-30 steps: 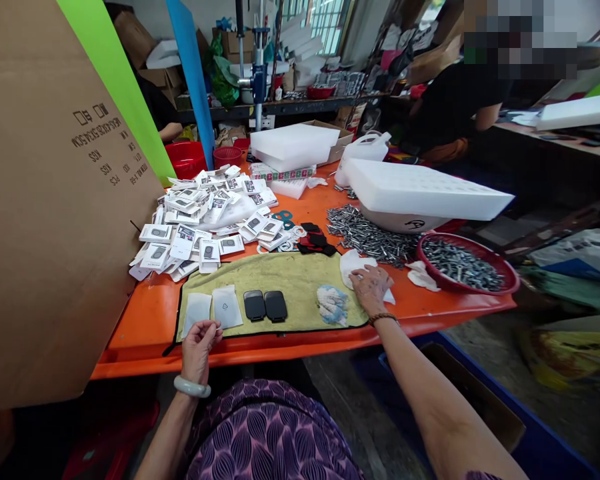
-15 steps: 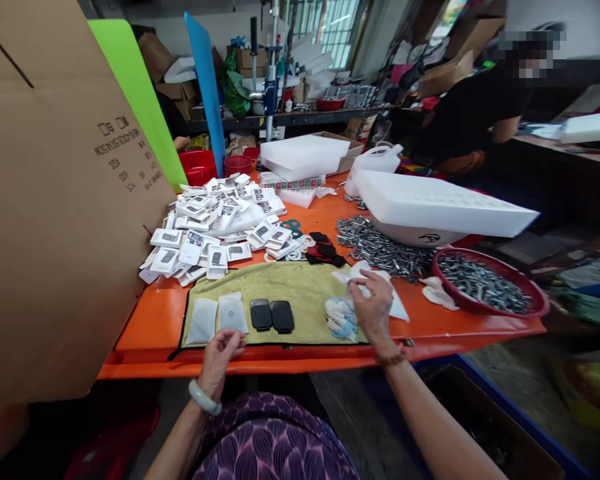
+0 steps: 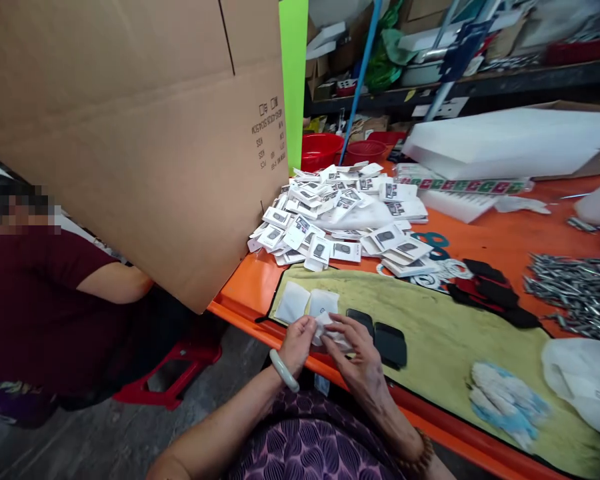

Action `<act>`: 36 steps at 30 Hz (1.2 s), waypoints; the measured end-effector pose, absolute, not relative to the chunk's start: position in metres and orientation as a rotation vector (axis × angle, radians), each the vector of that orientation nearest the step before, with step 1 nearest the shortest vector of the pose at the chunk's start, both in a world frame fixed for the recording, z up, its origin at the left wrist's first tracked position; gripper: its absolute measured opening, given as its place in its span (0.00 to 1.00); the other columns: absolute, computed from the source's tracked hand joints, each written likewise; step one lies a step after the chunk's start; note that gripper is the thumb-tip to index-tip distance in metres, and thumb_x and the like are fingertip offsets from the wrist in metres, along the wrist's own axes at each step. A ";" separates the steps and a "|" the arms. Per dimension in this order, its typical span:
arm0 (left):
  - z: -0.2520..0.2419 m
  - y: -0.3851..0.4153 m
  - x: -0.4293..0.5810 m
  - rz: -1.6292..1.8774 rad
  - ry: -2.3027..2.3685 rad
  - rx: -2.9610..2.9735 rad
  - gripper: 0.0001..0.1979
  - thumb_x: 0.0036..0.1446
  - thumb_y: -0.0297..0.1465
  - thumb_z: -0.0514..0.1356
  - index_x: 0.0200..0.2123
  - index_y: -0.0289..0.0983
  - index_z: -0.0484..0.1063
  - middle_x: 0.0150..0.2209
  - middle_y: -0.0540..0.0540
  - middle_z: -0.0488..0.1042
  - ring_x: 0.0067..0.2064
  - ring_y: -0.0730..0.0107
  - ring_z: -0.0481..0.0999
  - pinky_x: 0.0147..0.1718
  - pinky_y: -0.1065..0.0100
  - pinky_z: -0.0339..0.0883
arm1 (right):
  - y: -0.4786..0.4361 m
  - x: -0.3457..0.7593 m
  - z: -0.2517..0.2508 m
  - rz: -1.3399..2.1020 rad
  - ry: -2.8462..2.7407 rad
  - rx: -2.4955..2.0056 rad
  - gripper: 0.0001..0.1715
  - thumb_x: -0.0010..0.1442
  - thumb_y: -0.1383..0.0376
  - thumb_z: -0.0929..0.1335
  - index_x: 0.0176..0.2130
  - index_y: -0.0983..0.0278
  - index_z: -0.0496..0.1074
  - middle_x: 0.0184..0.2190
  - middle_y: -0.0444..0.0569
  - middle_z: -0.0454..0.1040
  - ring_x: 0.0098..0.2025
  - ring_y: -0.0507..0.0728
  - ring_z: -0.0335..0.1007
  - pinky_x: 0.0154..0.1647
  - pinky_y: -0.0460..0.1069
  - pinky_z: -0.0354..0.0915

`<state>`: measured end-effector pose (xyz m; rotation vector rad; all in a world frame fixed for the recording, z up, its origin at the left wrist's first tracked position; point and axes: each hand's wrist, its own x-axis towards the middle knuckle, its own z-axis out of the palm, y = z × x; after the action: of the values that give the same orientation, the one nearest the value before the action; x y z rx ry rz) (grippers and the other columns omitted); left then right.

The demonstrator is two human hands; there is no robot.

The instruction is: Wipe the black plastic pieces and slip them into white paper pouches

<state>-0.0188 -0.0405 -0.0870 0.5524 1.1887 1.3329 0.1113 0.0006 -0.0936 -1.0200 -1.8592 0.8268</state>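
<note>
Both hands meet at the front edge of the yellow-green cloth (image 3: pixel 440 347). My left hand (image 3: pixel 300 343) pinches one end of a small white translucent pouch (image 3: pixel 323 327). My right hand (image 3: pixel 357 353) has its fingers and thumb on the other side of that pouch. Just beyond lie two more white pouches, one at left (image 3: pixel 293 301) and one marked with a small symbol (image 3: pixel 324 300). Two flat black rounded devices, one partly behind my right hand (image 3: pixel 361 320) and one in plain sight (image 3: pixel 391 345), rest to the right.
Small white boxes (image 3: pixel 340 207) form a heap behind the cloth. A large carton (image 3: pixel 180 147) stands at left, with a person (image 3: pixel 45 293) beyond it. Crumpled gloves (image 3: pixel 505 400), a stack of white bags (image 3: pixel 585 380) and metal parts (image 3: pixel 575 293) lie at right.
The view has turned left. My right hand has come from the white bags at the right to my left hand, and a white pouch is now between them.
</note>
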 end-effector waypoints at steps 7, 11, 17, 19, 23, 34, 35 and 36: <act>-0.086 -0.053 -0.053 1.173 1.328 0.781 0.26 0.46 0.54 0.63 0.24 0.34 0.71 0.21 0.53 0.61 0.26 0.76 0.57 0.27 0.72 0.51 | 0.023 0.102 -0.083 1.590 -1.731 -1.101 0.25 0.48 0.49 0.73 0.42 0.60 0.74 0.37 0.50 0.76 0.34 0.57 0.71 0.35 0.52 0.68; -0.087 -0.055 -0.059 1.144 1.356 0.782 0.27 0.43 0.55 0.64 0.23 0.33 0.73 0.20 0.53 0.62 0.26 0.75 0.58 0.28 0.71 0.52 | 0.017 0.095 -0.085 1.673 -1.709 -1.105 0.21 0.48 0.48 0.72 0.29 0.63 0.74 0.24 0.45 0.71 0.27 0.53 0.63 0.27 0.47 0.61; -0.082 -0.055 -0.061 1.186 1.307 0.722 0.23 0.42 0.51 0.67 0.24 0.33 0.76 0.21 0.52 0.67 0.27 0.74 0.63 0.29 0.70 0.55 | 0.013 0.103 -0.089 1.753 -1.623 -1.156 0.25 0.49 0.44 0.70 0.24 0.63 0.69 0.18 0.40 0.61 0.22 0.49 0.52 0.22 0.45 0.51; -0.079 -0.054 -0.057 1.240 1.267 0.637 0.22 0.38 0.48 0.70 0.25 0.34 0.76 0.23 0.51 0.70 0.28 0.73 0.66 0.32 0.70 0.58 | 0.012 0.107 -0.088 1.756 -1.654 -1.147 0.27 0.50 0.43 0.69 0.23 0.63 0.68 0.18 0.40 0.61 0.22 0.49 0.51 0.22 0.45 0.50; -0.077 -0.052 -0.042 1.319 1.088 0.387 0.22 0.32 0.41 0.75 0.23 0.34 0.70 0.23 0.52 0.71 0.26 0.76 0.67 0.31 0.72 0.61 | 0.006 0.114 -0.089 1.788 -1.609 -1.151 0.28 0.52 0.42 0.68 0.22 0.63 0.66 0.18 0.40 0.60 0.22 0.49 0.51 0.22 0.45 0.50; -0.082 -0.050 -0.040 0.911 1.122 0.855 0.19 0.44 0.44 0.69 0.28 0.33 0.73 0.22 0.51 0.69 0.23 0.77 0.66 0.25 0.72 0.61 | -0.001 0.151 -0.093 2.055 -1.382 -0.904 0.24 0.53 0.46 0.69 0.24 0.63 0.67 0.30 0.46 0.68 0.30 0.52 0.63 0.34 0.49 0.63; -0.082 -0.047 -0.044 0.867 1.177 0.985 0.17 0.46 0.42 0.68 0.27 0.33 0.73 0.23 0.50 0.70 0.25 0.75 0.67 0.27 0.72 0.62 | 0.005 0.157 -0.097 1.987 -1.538 -0.922 0.23 0.55 0.47 0.69 0.25 0.63 0.69 0.31 0.47 0.69 0.31 0.53 0.64 0.35 0.49 0.63; -0.081 -0.045 -0.047 0.827 1.231 1.122 0.14 0.48 0.40 0.67 0.26 0.33 0.73 0.24 0.50 0.71 0.27 0.74 0.68 0.29 0.71 0.62 | 0.014 0.163 -0.102 1.881 -1.689 -0.968 0.21 0.56 0.48 0.68 0.29 0.63 0.71 0.32 0.47 0.70 0.32 0.54 0.65 0.36 0.49 0.64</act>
<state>-0.0465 -0.0452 -0.0811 1.1219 1.2315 0.8273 0.1630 0.0135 -0.1016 -0.9677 -1.6889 1.8810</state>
